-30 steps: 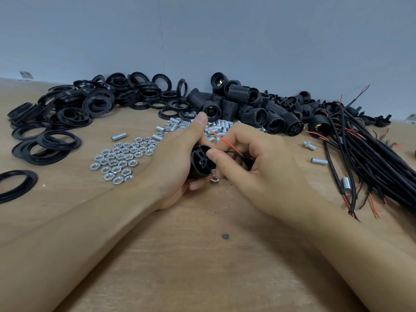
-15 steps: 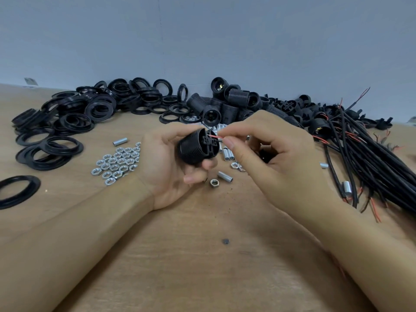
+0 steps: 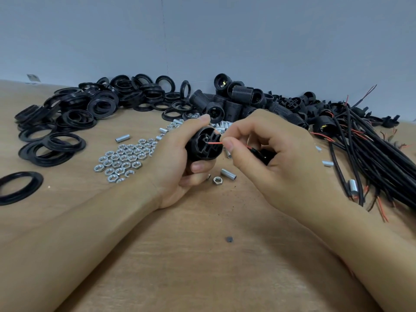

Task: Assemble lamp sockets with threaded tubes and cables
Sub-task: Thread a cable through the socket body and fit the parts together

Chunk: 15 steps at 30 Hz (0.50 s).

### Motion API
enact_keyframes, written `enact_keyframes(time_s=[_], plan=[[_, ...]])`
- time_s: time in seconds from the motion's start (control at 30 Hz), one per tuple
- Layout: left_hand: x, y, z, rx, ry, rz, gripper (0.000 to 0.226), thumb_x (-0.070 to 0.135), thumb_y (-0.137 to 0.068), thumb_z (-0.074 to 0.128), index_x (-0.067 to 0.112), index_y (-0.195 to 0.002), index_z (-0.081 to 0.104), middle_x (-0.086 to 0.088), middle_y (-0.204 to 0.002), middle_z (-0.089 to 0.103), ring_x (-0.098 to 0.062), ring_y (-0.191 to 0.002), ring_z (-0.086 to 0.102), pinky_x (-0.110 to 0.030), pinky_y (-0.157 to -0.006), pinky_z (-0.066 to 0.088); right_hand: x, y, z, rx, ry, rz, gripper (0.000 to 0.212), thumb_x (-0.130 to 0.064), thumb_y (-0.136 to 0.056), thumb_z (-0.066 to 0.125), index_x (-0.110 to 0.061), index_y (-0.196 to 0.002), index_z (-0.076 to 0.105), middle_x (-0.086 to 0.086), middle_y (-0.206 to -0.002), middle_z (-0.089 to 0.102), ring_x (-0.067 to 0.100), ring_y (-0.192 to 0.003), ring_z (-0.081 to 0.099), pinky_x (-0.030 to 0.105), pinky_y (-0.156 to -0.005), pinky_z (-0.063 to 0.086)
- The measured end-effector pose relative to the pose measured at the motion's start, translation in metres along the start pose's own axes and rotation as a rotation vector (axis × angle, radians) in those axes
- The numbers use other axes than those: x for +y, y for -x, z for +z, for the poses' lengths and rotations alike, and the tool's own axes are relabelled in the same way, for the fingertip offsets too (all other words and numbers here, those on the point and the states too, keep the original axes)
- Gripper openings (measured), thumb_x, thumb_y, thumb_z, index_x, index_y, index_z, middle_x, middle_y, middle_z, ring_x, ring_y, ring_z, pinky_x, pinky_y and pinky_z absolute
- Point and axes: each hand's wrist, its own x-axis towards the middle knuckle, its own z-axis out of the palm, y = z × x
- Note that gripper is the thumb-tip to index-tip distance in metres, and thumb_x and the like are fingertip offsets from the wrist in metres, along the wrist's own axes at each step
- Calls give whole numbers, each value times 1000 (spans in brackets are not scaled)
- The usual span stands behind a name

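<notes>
Red wire (image 3: 215, 143) lined up at the socket (image 3: 203, 145)
Left hand (image 3: 177, 158) grips the socket, right hand (image 3: 267, 152) pinches the wire; a bent tip could miss the slot.

Red wire (image 3: 215, 143) tip now at socket (image 3: 203, 146) base, hands raised off table

We see a brown wooden counter (image 3: 202, 266) with lots of small parts lying on it. At the back left there is a big heap of black rings (image 3: 90, 109), with one black ring (image 3: 18, 188) lying alone near the left edge, and beside the heap sits a bunch of shiny silver nuts (image 3: 126, 158) with little metal tubes (image 3: 122, 138) near them. At the back in the middle we see a pile of black lamp sockets (image 3: 238, 100), and on the right a thick bundle of black cables (image 3: 378, 158) with thin red wire ends.
</notes>
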Motion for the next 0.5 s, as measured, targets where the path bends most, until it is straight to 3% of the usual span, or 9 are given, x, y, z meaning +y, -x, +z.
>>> enact_keyframes(time_s=[0.23, 0.5], plan=[[-1, 0, 1, 36, -55, 17, 32, 37, -99, 46, 14, -76, 47, 2, -54, 35, -6, -37, 26, -9, -33, 18, 1, 0, 1, -5, -28, 61, 6, -13, -93, 63, -15, -88, 65, -10, -76, 56, 4, -69, 51, 11, -68, 34], [-4, -1, 5, 103, -136, 34, 31, 35, -102, 45, 11, -83, 45, 5, -52, 39, -6, -36, 26, -8, -36, 19, 0, 1, 4, -42, 11, 67, 2, -15, -88, 69, -16, -87, 68, -18, -79, 55, 1, -69, 51, 10, -66, 34]])
